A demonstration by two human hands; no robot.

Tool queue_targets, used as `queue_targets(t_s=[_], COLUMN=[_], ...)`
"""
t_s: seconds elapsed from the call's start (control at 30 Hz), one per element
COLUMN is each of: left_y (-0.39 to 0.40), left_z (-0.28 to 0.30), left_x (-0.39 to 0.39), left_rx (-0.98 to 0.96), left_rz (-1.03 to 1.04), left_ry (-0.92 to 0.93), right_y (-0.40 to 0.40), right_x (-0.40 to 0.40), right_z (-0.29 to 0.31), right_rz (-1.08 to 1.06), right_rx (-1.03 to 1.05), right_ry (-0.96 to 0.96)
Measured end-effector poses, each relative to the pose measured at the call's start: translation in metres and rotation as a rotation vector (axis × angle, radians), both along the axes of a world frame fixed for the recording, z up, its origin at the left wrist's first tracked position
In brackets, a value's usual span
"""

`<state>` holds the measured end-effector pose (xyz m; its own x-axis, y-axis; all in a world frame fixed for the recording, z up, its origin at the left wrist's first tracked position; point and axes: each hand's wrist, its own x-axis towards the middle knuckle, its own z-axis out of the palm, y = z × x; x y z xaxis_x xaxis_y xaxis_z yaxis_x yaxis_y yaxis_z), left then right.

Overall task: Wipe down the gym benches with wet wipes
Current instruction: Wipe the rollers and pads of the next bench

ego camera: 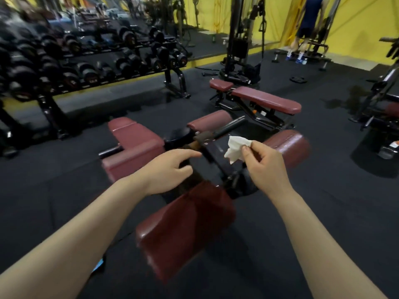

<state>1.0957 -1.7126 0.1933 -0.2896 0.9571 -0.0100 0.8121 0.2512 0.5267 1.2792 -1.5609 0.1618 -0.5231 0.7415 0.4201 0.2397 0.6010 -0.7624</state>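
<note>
Closest to the person, at about 6 o'clock, is a dark red padded cushion point(185, 231) on a black metal frame point(216, 160), and it looks blurry. Just past it the two bare arms reach out. The left hand point(166, 171) is at about 10 o'clock from that cushion, with its fingers loose and a little spread, holding nothing and hanging over the frame. The right hand point(264, 167) is at about 2 o'clock and pinches a crumpled white wet wipe point(236, 148) between thumb and finger, up in the air above the frame and not touching any pad yet. To the right, at 3 o'clock from the wipe, is a round dark red roller pad point(289, 147). To the left, at 9 o'clock, is a wide dark red seat pad point(133, 145). Farther off at 12 o'clock is a long flat dark red bench point(265, 100), and at 10 o'clock a black rack of dumbbells point(86, 67). The wipe is held only by a small corner, so I think it could slip and fall on the black floor point(323, 212) and get dirty. Bunched up like that, it could also miss parts of a pad.
</note>
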Motion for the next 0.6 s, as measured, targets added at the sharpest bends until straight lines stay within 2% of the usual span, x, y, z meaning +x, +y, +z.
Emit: queue_targets(t_s=[0.13, 0.3, 0.47, 0.6], left_y=[-0.092, -0.194, -0.251, -0.264], left_z=[-0.01, -0.035, -0.066, -0.085], left_x=[-0.043, -0.097, -0.14, -0.167], left_rx=[0.082, 0.026, -0.016, -0.046], left_rz=[0.116, 0.211, 0.284, 0.27], left_ry=[-0.039, -0.068, -0.105, -0.111], right_y=[-0.092, -0.183, -0.234, -0.265], right_x=[-0.053, -0.112, -0.152, -0.186], right_z=[-0.013, -0.024, -0.033, -0.047], right_rz=[0.116, 0.242, 0.263, 0.263], right_rx=[0.017, 0.045, 0.072, 0.063], right_ry=[-0.01, -0.117, -0.289, -0.301])
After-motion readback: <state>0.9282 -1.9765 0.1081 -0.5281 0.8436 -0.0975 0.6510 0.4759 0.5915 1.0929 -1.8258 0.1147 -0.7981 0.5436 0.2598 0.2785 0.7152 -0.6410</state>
